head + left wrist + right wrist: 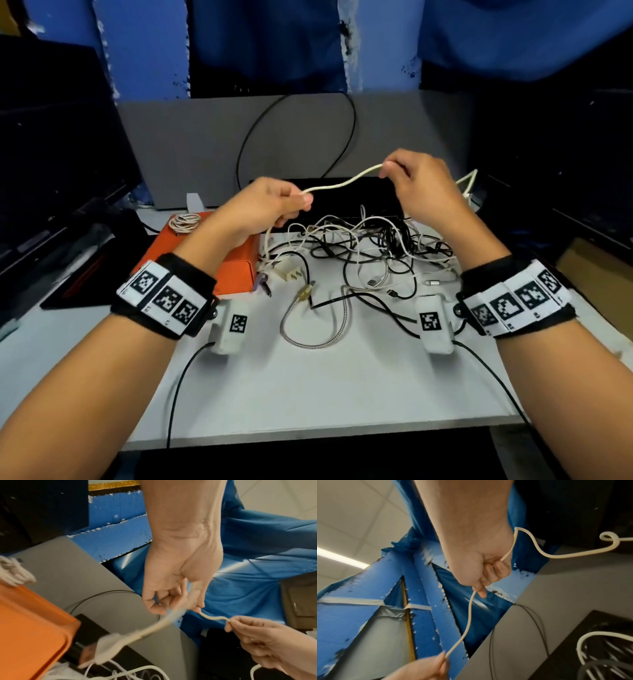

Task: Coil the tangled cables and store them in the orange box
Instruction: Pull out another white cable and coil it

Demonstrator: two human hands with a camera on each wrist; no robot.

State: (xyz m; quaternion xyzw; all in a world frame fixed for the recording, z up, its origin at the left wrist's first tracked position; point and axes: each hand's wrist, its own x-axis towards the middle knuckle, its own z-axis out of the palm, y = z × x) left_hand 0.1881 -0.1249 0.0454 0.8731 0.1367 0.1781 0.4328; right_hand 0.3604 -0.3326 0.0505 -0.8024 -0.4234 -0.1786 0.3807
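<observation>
While both hands lifting above tangled pile (363, 246), left hand (263, 209) and right hand (416, 186) pinching cream cable (342, 183), stretching it between. Step: freeing one cable. Next: winding loops, then orange box (205, 260), near left.

Cream cable (342, 183), orange box (236, 267), black and white tangled cables (370, 246), black-and-white patterned wristbands (164, 298).

Cream cable (342, 183) was strung in the air between both hands, sagging in a loose S. Tangled cables (370, 246), black and white, sat heaped on the table. Orange box (236, 270) lay left of them, lid apparently shut, small white coil (185, 222) on top.
</observation>
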